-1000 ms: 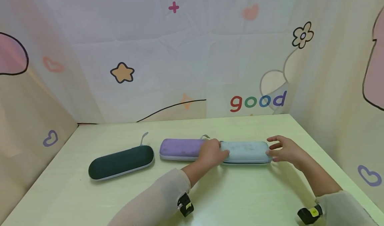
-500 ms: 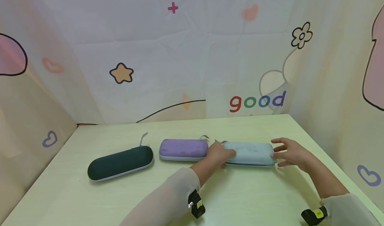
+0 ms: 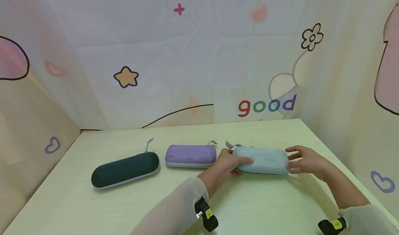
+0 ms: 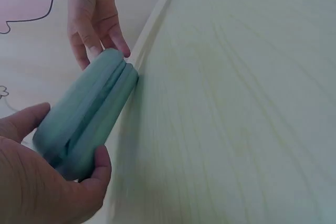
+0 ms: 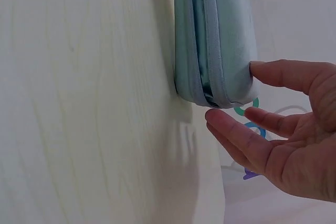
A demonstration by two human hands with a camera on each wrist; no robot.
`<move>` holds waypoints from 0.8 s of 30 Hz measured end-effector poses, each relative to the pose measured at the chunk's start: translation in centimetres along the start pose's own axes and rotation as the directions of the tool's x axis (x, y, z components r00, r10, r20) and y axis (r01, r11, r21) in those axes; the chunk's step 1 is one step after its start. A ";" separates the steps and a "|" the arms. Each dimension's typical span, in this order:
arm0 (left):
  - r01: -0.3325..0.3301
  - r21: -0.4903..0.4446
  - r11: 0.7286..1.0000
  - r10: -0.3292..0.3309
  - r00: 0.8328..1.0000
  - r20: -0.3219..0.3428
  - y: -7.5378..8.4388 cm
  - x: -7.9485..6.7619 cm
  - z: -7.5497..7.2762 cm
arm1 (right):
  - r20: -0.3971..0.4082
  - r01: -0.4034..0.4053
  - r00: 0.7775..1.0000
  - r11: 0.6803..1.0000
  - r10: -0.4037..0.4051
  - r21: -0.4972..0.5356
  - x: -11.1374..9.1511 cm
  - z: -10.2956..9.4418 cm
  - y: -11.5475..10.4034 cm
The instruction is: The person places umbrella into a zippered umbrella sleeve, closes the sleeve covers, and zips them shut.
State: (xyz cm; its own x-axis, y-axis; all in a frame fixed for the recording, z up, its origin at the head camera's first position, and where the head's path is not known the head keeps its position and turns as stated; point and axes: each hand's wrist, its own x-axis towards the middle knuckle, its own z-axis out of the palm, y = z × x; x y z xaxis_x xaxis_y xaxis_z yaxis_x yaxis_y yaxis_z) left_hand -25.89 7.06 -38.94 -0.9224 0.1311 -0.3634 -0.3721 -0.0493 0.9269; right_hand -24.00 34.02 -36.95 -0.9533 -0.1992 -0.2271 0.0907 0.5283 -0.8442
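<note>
A light blue zippered case [image 3: 265,160] is at the right of the table, tilted slightly. My left hand [image 3: 229,164] grips its left end, with the thumb on top and fingers curled beneath, as the left wrist view shows. At the case's other end is my right hand [image 3: 308,161], its thumb touching the top corner and the fingers loosely spread. Seen in the right wrist view, those fingers [image 5: 247,137] lie right at the end of the case. A dark gap runs between the case's two edge bands [image 5: 202,40] along its front side.
A purple case [image 3: 191,155] lies just left of my left hand. Farther left sits a dark green case [image 3: 126,170] at a slant, its grey strap [image 3: 149,144] standing up. A printed curtain [image 3: 187,61] encloses the back and sides of the pale table [image 3: 124,210].
My left hand has moved right, from between the purple and light blue cases to gripping the light blue case's end. That case has shifted right and tilted; the right hand has moved right too.
</note>
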 end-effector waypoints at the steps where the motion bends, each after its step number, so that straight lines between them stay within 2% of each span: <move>1: -0.005 -0.001 1.000 0.005 1.000 0.002 0.0 0.0 0.0 | -0.002 0.018 1.000 0.999 -0.018 -0.031 0.0 -0.1 0.0; 4: -0.024 -0.015 1.000 0.024 1.000 0.020 0.2 0.1 -0.1 | -0.021 0.084 0.996 0.985 -0.088 -0.148 -0.1 -0.3 -0.3; 6: -0.028 -0.059 0.998 0.030 0.999 0.042 0.4 0.2 -0.4 | -0.032 0.134 0.989 0.966 -0.144 -0.220 -0.1 -0.5 -0.6; 11: -0.072 -0.127 0.989 0.085 0.991 0.106 1.1 0.7 -1.4 | -0.059 0.237 0.963 0.930 -0.263 -0.280 -0.2 -0.4 -1.9; 14: -0.102 -0.125 0.987 0.122 0.980 0.160 1.5 0.9 -2.4 | -0.025 0.287 0.952 0.922 -0.304 -0.261 -0.2 0.0 -2.5; 17: -0.122 -0.137 0.983 0.151 0.962 0.227 2.0 1.1 -3.5 | 0.054 0.324 0.946 0.924 -0.319 -0.202 -0.1 0.7 -2.9; 21: -0.164 -0.144 0.976 0.202 0.927 0.316 3.0 1.2 -5.3 | 0.150 0.347 0.931 0.934 -0.332 -0.089 0.3 2.0 -3.1; 24: -0.200 -0.147 0.969 0.240 0.903 0.356 3.8 1.2 -6.5 | 0.167 0.357 0.922 0.934 -0.349 -0.021 0.4 3.2 -3.5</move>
State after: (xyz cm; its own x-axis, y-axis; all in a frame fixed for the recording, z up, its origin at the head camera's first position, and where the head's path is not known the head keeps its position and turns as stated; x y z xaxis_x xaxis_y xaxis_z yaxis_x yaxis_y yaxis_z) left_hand -29.07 0.56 -36.49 -0.8853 0.4594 -0.0718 -0.1915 -0.2197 0.9566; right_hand -23.80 29.47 -35.66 -0.8627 -0.5058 0.0040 -0.2617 0.4396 -0.8592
